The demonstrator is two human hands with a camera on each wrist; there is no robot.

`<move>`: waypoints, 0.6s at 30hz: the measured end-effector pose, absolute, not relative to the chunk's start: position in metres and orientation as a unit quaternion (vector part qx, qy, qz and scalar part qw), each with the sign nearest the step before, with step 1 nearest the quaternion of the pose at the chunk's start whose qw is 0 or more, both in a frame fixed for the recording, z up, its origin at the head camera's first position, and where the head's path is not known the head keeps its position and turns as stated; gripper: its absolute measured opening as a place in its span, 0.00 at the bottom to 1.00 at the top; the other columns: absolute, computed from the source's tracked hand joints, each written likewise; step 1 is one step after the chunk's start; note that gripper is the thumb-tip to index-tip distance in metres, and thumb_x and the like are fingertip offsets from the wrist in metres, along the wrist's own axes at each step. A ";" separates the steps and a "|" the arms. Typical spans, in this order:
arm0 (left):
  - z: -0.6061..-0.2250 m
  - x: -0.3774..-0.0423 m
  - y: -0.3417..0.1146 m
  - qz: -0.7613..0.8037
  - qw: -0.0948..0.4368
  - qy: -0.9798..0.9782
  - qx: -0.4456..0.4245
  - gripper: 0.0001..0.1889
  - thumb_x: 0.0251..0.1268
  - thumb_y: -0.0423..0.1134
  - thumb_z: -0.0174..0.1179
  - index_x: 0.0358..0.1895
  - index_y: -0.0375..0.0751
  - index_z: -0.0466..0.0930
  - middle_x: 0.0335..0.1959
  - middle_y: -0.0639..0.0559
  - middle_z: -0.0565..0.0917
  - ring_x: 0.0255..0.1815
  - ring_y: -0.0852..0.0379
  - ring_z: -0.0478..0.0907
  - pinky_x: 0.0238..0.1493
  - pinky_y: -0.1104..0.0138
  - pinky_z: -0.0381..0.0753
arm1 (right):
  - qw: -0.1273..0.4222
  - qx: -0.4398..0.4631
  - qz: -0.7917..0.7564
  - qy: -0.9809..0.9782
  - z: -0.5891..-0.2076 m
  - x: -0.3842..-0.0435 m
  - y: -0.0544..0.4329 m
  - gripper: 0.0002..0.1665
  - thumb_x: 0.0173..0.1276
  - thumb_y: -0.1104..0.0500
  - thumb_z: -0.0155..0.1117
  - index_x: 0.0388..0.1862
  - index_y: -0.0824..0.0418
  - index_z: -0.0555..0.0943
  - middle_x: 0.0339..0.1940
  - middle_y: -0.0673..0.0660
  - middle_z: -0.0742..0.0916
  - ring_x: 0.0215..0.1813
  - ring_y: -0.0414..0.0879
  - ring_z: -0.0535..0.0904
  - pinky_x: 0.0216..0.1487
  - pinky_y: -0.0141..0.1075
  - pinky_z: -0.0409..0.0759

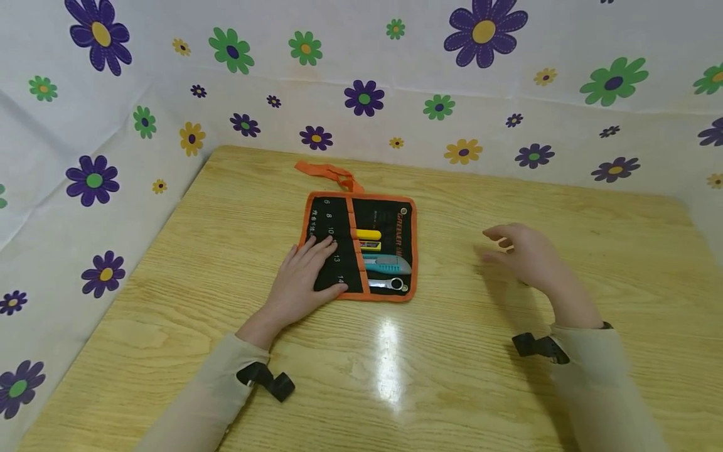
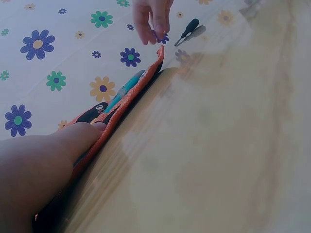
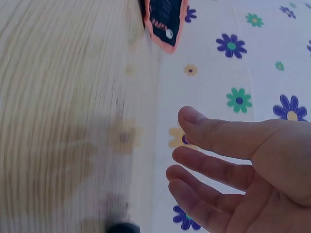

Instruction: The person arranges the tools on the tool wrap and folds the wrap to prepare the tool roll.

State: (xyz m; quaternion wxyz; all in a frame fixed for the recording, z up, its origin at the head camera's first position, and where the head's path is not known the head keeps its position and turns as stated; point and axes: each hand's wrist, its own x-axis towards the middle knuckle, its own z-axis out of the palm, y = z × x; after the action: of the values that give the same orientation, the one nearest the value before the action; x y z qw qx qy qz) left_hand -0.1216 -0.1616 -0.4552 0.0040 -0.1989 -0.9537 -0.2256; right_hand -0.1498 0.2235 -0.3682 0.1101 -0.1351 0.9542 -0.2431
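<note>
A black fabric tool pouch [image 1: 384, 213] with orange edging lies unfolded on the table. In its pockets sit a yellow-handled tool [image 1: 369, 234], a small yellow case [image 1: 369, 246], a teal utility knife [image 1: 386, 263] and a ring-ended wrench [image 1: 386, 284]. My left hand [image 1: 302, 276] rests with spread fingers on the pouch's numbered left part, thumb at the lower edge. To the right of the pouch, my right hand [image 1: 522, 254] hovers above the table, fingers loosely bent and holding nothing. A black-handled screwdriver [image 2: 187, 31] lies near the right hand, mostly hidden in the head view.
An orange tie strap [image 1: 327, 171] trails from the pouch's far edge onto the wooden table [image 1: 452, 364]. White cloth with printed flowers [image 1: 407, 69] hangs behind the table and along its left side. Black straps with small cameras circle both wrists.
</note>
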 end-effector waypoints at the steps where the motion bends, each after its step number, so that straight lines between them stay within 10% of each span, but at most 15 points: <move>1: -0.455 -0.122 -0.162 -0.225 0.004 -0.954 -0.199 0.42 0.61 0.64 0.57 0.74 0.45 0.59 0.74 0.51 0.58 0.76 0.48 0.45 0.73 0.52 0.38 | 0.109 -0.131 -0.241 0.955 -0.369 -0.149 0.228 0.27 0.67 0.61 0.64 0.61 0.73 0.73 0.58 0.73 0.77 0.55 0.68 0.75 0.51 0.58 0.75; 18: -0.453 -0.121 -0.160 -0.225 -0.004 -0.955 -0.194 0.42 0.61 0.63 0.57 0.74 0.44 0.59 0.74 0.51 0.58 0.76 0.48 0.45 0.73 0.52 0.38 | 0.140 -0.048 -0.214 0.966 -0.382 -0.138 0.278 0.35 0.67 0.52 0.64 0.61 0.77 0.68 0.51 0.77 0.78 0.51 0.71 0.74 0.45 0.59 0.76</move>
State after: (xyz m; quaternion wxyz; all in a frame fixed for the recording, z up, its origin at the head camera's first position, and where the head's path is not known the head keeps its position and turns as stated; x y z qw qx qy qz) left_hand -0.1207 -0.1605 -0.4528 -0.0035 -0.1944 -0.9548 -0.2249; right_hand -0.1381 0.2780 -0.3821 0.1397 -0.0476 0.9656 -0.2142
